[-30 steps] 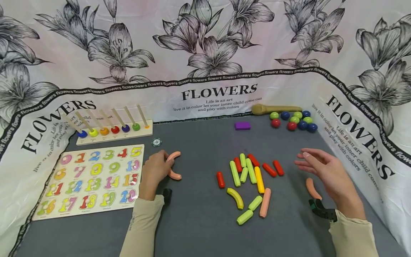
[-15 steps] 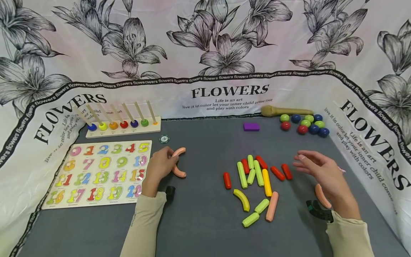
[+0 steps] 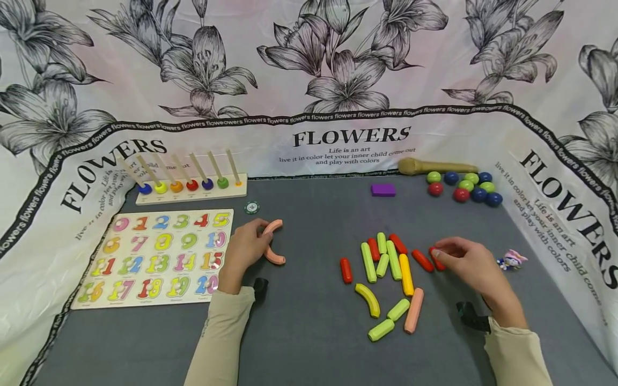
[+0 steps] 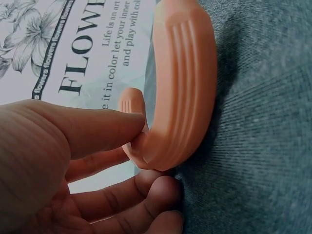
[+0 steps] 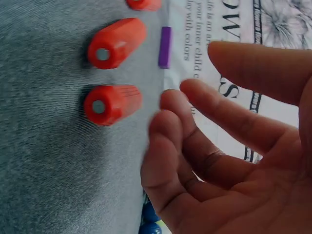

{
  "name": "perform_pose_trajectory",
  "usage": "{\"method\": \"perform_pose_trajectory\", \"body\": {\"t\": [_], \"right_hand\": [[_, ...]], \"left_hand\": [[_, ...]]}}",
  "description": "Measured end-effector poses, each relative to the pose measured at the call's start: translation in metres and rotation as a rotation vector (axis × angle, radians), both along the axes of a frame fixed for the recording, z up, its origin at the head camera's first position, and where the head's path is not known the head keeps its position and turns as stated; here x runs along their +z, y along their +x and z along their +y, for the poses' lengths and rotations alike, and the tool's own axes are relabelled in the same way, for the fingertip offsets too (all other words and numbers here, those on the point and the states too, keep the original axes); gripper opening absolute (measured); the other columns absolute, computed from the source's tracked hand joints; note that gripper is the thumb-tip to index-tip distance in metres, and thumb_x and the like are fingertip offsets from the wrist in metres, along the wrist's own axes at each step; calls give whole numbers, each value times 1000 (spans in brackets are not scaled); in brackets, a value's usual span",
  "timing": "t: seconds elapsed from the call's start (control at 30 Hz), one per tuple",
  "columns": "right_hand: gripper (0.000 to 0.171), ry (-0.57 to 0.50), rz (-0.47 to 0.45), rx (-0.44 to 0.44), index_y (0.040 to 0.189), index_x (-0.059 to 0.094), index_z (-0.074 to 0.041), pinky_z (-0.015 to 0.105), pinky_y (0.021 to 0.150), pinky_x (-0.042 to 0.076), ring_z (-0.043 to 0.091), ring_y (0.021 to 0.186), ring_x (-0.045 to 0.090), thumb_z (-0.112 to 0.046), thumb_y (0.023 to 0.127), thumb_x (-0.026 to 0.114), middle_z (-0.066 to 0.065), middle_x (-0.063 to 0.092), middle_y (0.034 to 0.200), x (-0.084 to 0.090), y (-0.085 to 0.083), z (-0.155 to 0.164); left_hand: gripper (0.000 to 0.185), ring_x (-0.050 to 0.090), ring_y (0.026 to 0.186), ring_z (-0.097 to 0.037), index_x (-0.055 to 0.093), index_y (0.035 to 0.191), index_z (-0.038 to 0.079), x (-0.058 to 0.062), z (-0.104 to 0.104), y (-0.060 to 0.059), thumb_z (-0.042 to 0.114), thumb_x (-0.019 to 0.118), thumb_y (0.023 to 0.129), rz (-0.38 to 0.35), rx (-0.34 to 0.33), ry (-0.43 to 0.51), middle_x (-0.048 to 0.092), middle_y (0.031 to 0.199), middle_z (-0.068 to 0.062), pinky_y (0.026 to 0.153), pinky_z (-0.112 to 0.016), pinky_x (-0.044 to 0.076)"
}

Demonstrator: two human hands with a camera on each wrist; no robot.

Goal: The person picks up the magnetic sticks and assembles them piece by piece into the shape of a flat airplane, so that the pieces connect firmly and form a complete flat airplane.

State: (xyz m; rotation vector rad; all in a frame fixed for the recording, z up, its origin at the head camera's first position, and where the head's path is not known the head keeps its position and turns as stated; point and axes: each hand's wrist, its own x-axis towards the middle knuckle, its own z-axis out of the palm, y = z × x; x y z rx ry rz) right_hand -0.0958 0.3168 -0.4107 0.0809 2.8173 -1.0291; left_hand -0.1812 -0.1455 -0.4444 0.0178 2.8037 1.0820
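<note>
Beyond the curved orange sticks (image 4: 187, 87), grey tabletop (image 3: 309, 332) meets flower-printed sheeting (image 3: 270, 96).

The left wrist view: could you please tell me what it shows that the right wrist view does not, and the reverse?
Only the left wrist view shows the left hand pinching curved peach pieces.

Only the right wrist view shows the right hand, holding nothing, with red pieces apart from its fingertips, a purple block and, at the lower edge, blue balls.

Both show the gray tabletop and the lettered, flower-printed cloth.
</note>
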Motion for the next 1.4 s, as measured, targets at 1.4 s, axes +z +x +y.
{"method": "perform_pose_trajectory", "body": {"t": [1.4], "right_hand": [[18, 32, 208, 255, 113, 74, 1, 34, 66, 49, 19, 78, 57, -6, 98, 78, 3, 67, 94, -6, -25, -94]], "left_hand": [[32, 55, 73, -25, 69, 129, 1, 3, -6, -2, 21, 69, 106, -13, 9, 51, 60, 84, -9, 65, -36, 41]]}}
